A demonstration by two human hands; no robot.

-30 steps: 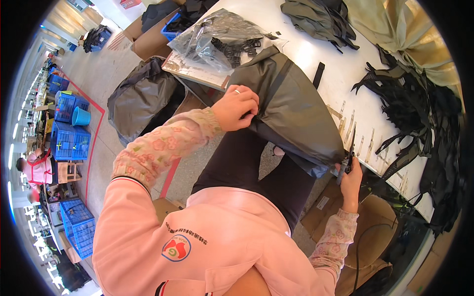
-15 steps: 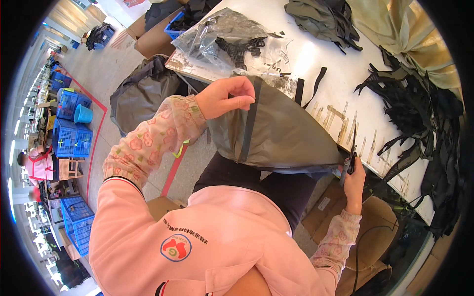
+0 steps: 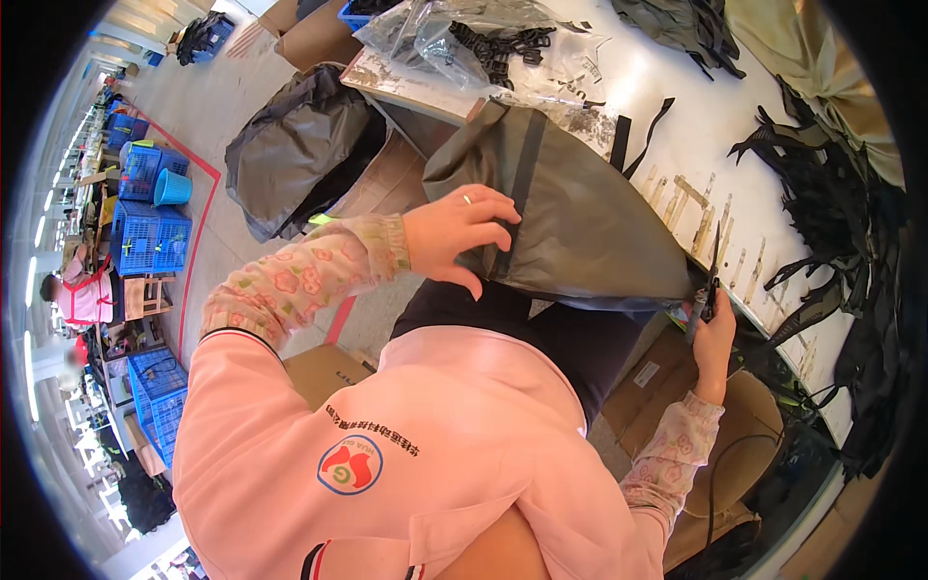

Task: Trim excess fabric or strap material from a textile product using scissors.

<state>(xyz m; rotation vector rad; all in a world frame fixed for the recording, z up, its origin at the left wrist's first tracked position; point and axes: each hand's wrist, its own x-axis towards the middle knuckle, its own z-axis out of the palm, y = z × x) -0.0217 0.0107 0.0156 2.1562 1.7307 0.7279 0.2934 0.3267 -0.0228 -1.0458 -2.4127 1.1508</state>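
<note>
A large olive-grey coated fabric piece [image 3: 594, 227], shaped like a bag, drapes from the table edge over my lap, with a black strip [image 3: 522, 184] running across it. My left hand [image 3: 464, 232] is at its near left side, fingers spread and curved, a ring on one finger. Whether the fingertips touch the fabric I cannot tell. At the fabric's right end my right hand [image 3: 710, 333] is closed around a pair of scissors [image 3: 713, 280], blades pointing up and away from me. Whether that hand also grips the fabric's edge is hidden.
The white table [image 3: 667, 58] carries a clear plastic bag [image 3: 425, 43] with black buckles [image 3: 503, 48], and black strap scraps [image 3: 822, 193] on its right. Another grey fabric bag [image 3: 290, 155] lies on the floor left. Open cardboard boxes [image 3: 648, 387] stand below. Blue crates [image 3: 150, 237] line the far left.
My left hand has come down off the black strip toward me, its fingers opening from a pinch. The right hand stays by the fabric's end with the scissors. The whole view has shifted slightly.
</note>
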